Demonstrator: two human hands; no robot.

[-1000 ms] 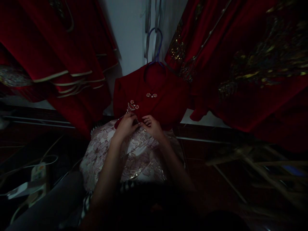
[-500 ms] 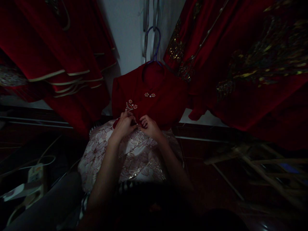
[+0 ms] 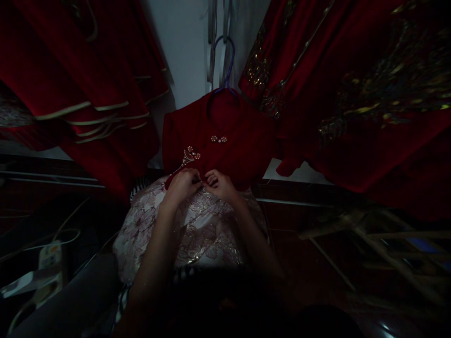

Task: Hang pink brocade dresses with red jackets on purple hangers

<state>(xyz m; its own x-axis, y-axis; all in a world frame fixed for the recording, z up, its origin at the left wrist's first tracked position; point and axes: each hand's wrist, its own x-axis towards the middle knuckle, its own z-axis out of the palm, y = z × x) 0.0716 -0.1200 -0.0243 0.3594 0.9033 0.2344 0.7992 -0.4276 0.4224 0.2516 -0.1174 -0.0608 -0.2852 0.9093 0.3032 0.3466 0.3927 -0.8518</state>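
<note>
The red garment (image 3: pixel 239 155) hangs from a blue hanger (image 3: pixel 233 58), its bottom edge meeting the upper edge of the pale flowered cloth (image 3: pixel 144 230). Both hands work at the middle of that bottom edge. The fingers of the left hand (image 3: pixel 183 185) are bent, thumb and tips close together; those of the right hand (image 3: pixel 221 185) curl toward it, the tips nearly meeting. It is too dim to tell whether either is clamped on the fabric or on something small.

For careful work here, the left hand would do best to steady the edge while the right makes the small movements, with little pull on the hanger. The left wrist should stay off the beaded ornament (image 3: pixel 190 155) just above it, as its trim could snag. The beaded clasp (image 3: pixel 219 139) below the neckline sits well clear. More light would probably help most.
</note>
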